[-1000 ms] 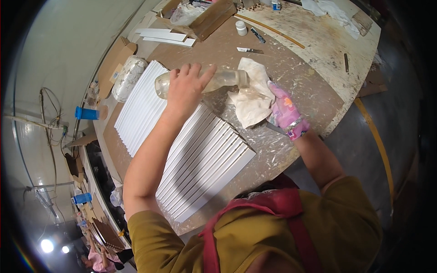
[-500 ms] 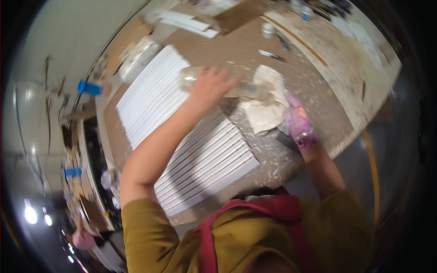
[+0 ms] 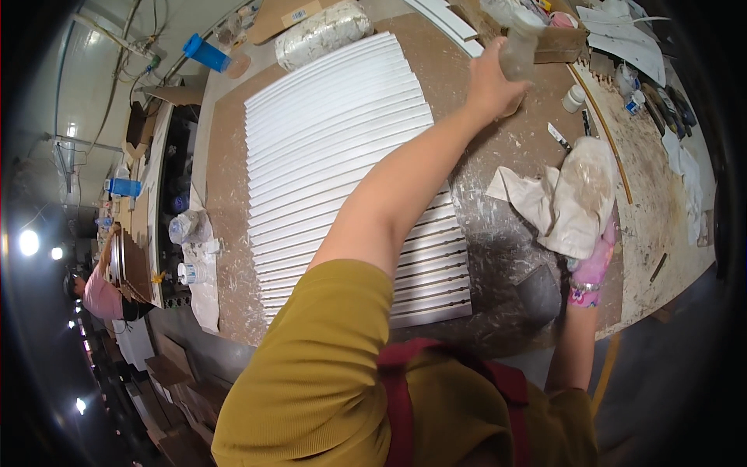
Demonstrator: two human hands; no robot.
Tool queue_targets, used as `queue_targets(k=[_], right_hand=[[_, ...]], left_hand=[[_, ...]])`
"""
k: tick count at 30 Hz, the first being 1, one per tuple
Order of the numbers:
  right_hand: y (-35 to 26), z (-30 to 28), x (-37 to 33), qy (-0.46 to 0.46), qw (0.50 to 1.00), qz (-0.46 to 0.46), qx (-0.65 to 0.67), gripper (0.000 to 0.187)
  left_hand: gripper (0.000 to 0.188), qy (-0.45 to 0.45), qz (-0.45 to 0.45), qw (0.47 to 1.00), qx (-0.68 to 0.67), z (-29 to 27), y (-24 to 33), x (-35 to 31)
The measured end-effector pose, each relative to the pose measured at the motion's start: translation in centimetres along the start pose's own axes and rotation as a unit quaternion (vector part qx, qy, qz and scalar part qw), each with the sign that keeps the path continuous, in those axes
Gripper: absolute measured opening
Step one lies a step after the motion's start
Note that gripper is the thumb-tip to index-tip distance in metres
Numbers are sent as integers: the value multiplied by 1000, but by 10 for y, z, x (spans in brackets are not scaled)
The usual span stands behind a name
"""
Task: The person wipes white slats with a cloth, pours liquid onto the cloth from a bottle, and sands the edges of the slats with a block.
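My bare left hand (image 3: 496, 84) is stretched to the far right part of the table, its fingers wrapped round a cloudy clear bottle (image 3: 520, 50). In a pink flowered glove, my right hand (image 3: 594, 263) grips the lower edge of a stained off-white cloth (image 3: 577, 198), which hangs loosely over the table's right side. Long white slats (image 3: 334, 148) lie side by side on the table, with my left forearm passing over them. A dark grey flat piece (image 3: 538, 294) lies left of the gloved hand.
A paint-flecked brown board (image 3: 482, 167) covers the table. Around it are a plastic-wrapped roll (image 3: 325, 33), a blue cup (image 3: 205, 53), a small white bottle (image 3: 574, 97), a utility knife (image 3: 559, 137) and a cardboard box (image 3: 562, 43). Another person (image 3: 103, 292) works at far left.
My left hand has carried the bottle from above the slats and cloth to the far right by the box. The right hand keeps the cloth, now away from the bottle. My view has turned.
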State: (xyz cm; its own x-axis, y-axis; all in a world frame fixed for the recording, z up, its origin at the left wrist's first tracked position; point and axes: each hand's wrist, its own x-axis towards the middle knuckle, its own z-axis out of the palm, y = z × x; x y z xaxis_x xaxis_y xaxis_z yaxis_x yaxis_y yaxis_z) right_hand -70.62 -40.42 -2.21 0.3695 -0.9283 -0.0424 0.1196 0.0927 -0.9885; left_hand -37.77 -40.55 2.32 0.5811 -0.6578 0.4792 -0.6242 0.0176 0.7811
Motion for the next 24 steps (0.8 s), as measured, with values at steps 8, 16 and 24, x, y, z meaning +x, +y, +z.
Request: queue_targets(k=[8,16,24], right_hand=[[-11,-22,-39,1,963,-84,-254,42],[-45,131,-81,-362,822,-270,-347,45],[-10,284,-160,-622,678,-166,-355,26]], left_hand=[[85,-44,131,984,110,-146,-11,-35],[101,-261,-83,905,326,-354,79,-336],[109,-263,-133,850,436,-380,73,-439]])
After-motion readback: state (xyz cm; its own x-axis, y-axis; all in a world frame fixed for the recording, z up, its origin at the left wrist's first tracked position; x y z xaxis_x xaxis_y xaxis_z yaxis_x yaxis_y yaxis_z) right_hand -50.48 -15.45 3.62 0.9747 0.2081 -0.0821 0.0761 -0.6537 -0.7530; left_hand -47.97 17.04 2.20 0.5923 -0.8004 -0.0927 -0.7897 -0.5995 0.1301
